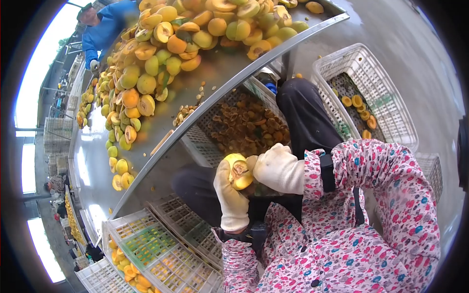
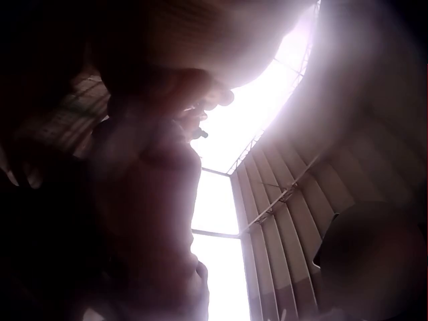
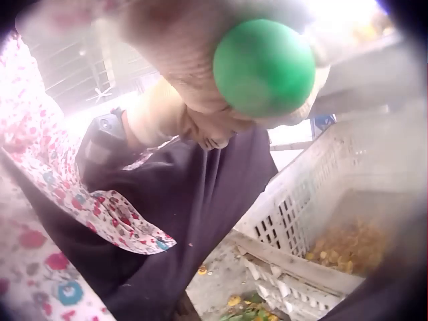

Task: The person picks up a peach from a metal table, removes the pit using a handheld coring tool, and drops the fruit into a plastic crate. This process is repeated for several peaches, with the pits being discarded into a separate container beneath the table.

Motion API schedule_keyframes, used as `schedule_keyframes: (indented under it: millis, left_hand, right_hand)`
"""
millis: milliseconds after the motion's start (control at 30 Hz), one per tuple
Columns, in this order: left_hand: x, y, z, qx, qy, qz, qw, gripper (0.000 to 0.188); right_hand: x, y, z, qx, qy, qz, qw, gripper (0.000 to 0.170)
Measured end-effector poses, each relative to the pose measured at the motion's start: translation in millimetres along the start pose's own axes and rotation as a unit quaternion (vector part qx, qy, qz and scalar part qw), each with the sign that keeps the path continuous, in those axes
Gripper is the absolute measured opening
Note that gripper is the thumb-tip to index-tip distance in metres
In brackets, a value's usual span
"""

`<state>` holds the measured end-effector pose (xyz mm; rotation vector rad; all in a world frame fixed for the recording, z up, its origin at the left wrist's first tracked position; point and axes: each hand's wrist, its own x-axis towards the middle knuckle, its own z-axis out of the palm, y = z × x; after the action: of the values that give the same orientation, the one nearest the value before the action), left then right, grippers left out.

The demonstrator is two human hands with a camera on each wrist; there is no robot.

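Note:
In the head view my gloved left hand point(image 1: 231, 198) holds a yellow peach point(image 1: 239, 172), its opened face with brown pit cavity turned up. My gloved right hand point(image 1: 279, 169) is curled in a fist right at the peach's edge. In the right wrist view a round green knob point(image 3: 264, 67) shows at the right hand; the rest of what it grips is hidden in the glove. The left wrist view is dark, with the hand only in outline. Below the hands stands a white crate point(image 1: 202, 149) with many brownish-orange fruit pieces point(image 1: 244, 122).
A metal table point(image 1: 161, 117) with a raised edge carries a heap of whole and halved peaches point(image 1: 146, 83) and loose pits point(image 1: 184, 113). Another crate point(image 1: 391, 93) with a few halves stands right. Slatted crates point(image 1: 161, 244) stand lower left. A person in blue point(image 1: 105, 29) is across the table.

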<state>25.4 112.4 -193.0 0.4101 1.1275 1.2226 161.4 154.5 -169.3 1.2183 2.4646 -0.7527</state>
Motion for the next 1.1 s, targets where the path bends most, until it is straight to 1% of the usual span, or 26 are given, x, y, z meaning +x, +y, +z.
schedule_keyframes:
  millis: [67,100,133,200,233,300,333,400,433,467,500,533,567,633,667,700,733,767,800,833,867,933,967,1033,1067,1100]
  left_hand:
    - [1.0,-3.6,-4.2,0.054,0.019,0.058,0.997,0.039]
    - [-6.7,5.1,3.6,0.065,0.018,0.044,0.997,0.037]
    - [-4.8,4.4,2.2,0.064,0.018,0.039,0.997,0.037]
    - [-2.2,1.7,0.1,0.141,0.022,0.12,0.982,0.033]
    - [-2.4,1.8,0.8,0.141,0.023,0.119,0.983,0.033]
    - [-2.7,2.6,4.4,0.2,0.019,0.156,0.967,0.033]
    - [-1.7,2.1,5.4,0.2,0.018,0.156,0.967,0.033]
    - [1.5,1.0,5.7,0.107,-0.019,0.179,0.978,0.034]
    - [2.9,0.7,6.0,0.108,-0.02,0.18,0.977,0.034]
    - [4.3,0.9,5.9,0.093,-0.046,0.186,0.977,0.035]
    - [5.1,1.1,5.5,0.077,-0.069,0.193,0.976,0.037]
    - [5.7,1.9,5.0,0.079,-0.068,0.195,0.975,0.037]
    - [6.6,2.1,5.5,0.077,-0.074,0.198,0.974,0.038]
    - [4.5,-0.3,4.4,0.078,-0.079,0.199,0.974,0.039]
    - [5.0,-0.9,6.2,0.07,-0.1,0.209,0.97,0.039]
    - [3.3,-2.9,6.6,0.062,-0.118,0.216,0.967,0.04]
    - [0.1,-2.5,5.6,0.063,-0.117,0.214,0.968,0.04]
    - [-2.3,3.3,8.5,0.1,-0.138,0.164,0.972,0.041]
    - [-3.4,6.2,10.5,0.136,-0.159,0.114,0.971,0.045]
    - [-5.0,4.8,11.0,0.141,-0.163,0.082,0.973,0.047]
    - [-5.7,3.4,10.1,0.141,-0.164,0.079,0.973,0.047]
    - [-1.7,1.9,6.2,0.197,-0.168,0.067,0.964,0.047]
    - [-1.2,1.6,4.8,0.152,-0.172,0.081,0.97,0.041]
    - [-3.9,1.6,8.8,0.131,-0.175,0.096,0.971,0.041]
    - [-3.8,3.0,10.1,0.112,-0.183,0.109,0.971,0.041]
    - [-2.0,3.6,10.6,0.113,-0.184,0.11,0.97,0.041]
  right_hand:
    - [-5.1,-3.8,-3.3,0.042,-0.029,0.011,0.999,0.032]
    - [-12.9,-7.0,-10.0,0.081,-0.013,0.021,0.996,0.031]
    - [-12.6,-7.5,-9.2,0.082,-0.016,0.024,0.996,0.031]
    - [-12.6,-8.2,-7.3,0.12,-0.049,0.031,0.991,0.034]
    - [-14.4,-8.9,-6.1,0.121,-0.05,0.032,0.991,0.034]
    - [-20.2,-9.5,-6.9,0.205,-0.002,0.031,0.978,0.036]
    - [-21.0,-10.6,-10.2,0.205,-0.002,0.033,0.978,0.036]
    - [-19.6,-13.4,-17.3,0.293,-0.048,0.05,0.954,0.033]
    - [-22.1,-9.7,-22.8,0.353,-0.098,0.068,0.928,0.028]
    - [-22.4,-8.2,-23.9,0.355,-0.095,0.066,0.928,0.028]
    - [-22.8,-7.2,-25.0,0.443,-0.111,0.072,0.887,0.021]
    - [-23.1,-7.2,-27.0,0.529,-0.126,0.077,0.836,0.015]
    - [-25.4,-6.5,-29.9,0.551,-0.135,0.078,0.82,0.014]
    - [-31.3,-7.4,-34.7,0.544,-0.139,0.073,0.824,0.015]
    - [-34.0,-6.3,-39.5,0.533,-0.143,0.069,0.831,0.015]
    - [-42.5,-10.0,-53.0,0.473,-0.161,0.108,0.86,0.022]
    - [-41.9,-10.9,-44.4,0.475,-0.162,0.108,0.858,0.022]
    - [-38.0,-11.1,-30.9,0.351,-0.129,0.078,0.924,0.022]
    - [-38.1,-12.1,-27.0,0.219,-0.092,0.048,0.97,0.022]
    - [-41.5,-11.2,-22.9,0.241,-0.084,0.059,0.965,0.02]
    - [-45.7,-8.9,-20.1,0.244,-0.085,0.061,0.964,0.02]
    - [-53.4,-5.6,-33.4,0.396,-0.152,0.097,0.9,0.018]
    - [-53.3,-2.9,-32.0,0.397,-0.153,0.096,0.9,0.018]
    - [-53.6,3.0,-27.0,0.553,-0.196,0.062,0.808,0.018]
    - [-54.0,3.1,-24.8,0.556,-0.194,0.06,0.806,0.018]
    - [-54.8,3.7,-23.4,0.626,-0.189,0.041,0.756,0.018]
